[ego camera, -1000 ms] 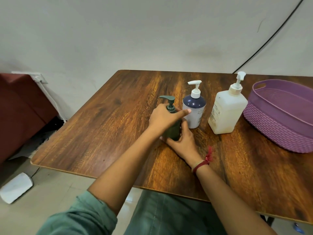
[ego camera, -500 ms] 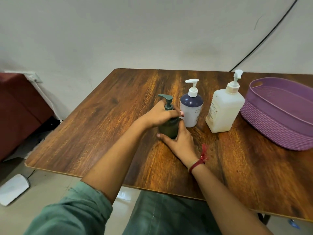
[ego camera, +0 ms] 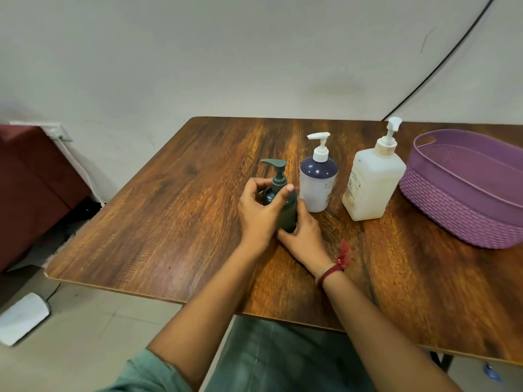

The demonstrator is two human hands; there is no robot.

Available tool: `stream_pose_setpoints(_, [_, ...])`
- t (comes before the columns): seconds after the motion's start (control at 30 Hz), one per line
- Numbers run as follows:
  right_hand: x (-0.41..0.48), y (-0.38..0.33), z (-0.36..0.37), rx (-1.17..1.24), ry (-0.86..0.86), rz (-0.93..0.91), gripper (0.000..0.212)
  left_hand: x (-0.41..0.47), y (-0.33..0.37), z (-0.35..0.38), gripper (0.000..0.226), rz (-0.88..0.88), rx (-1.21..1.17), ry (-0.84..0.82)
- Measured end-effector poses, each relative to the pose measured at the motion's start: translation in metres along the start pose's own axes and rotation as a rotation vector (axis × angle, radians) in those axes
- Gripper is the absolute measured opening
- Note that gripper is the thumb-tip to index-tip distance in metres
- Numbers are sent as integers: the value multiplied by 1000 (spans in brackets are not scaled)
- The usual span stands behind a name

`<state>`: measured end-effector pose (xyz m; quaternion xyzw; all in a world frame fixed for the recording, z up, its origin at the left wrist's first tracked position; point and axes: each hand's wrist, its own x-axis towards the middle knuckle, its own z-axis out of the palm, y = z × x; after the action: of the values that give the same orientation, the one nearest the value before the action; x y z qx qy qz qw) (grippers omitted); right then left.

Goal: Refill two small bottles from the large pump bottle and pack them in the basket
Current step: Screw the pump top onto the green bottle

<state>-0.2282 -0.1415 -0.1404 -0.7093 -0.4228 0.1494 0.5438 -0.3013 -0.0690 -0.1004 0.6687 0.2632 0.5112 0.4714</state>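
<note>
Green bottle point(ego camera: 288, 215) inside left grip point(ego camera: 261, 212), right grip point(ego camera: 305, 236)

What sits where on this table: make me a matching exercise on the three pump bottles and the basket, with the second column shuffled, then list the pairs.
Column one:
1. dark green bottle
2. navy-topped bottle
3. large white bottle
4. purple basket

Column two:
a. farthest to the right, partly out of frame
b. held by the left hand and the right hand
c. stands free, right beside the basket
d. stands free, middle of the three bottles

Pairs: 1-b, 2-d, 3-c, 4-a
</note>
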Motion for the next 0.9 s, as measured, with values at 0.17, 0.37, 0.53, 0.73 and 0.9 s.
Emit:
stream_pose_setpoints(0.17, [0, 1, -1, -29, -4, -11, 66, -1, -2, 1, 27, 93, 38, -13])
stream_pose_setpoints(0.37, [-2, 1, 0, -50, 5, -24, 70, 2, -3, -1, 35, 99, 86, -104])
stream_pose_setpoints(0.53, [0, 1, 0, -40, 12, -16, 68, 1, -5, -4, 43, 7, 71, -121])
stream_pose_setpoints(0.73, [1, 3, 1, -80, 26, 9, 58, -17, -6, -1, 68, -68, 118, -72])
stream_pose_setpoints(0.9, [1, 3, 2, -90, 34, -6, 60, -14, -10, -1, 69, -94, 148, -175])
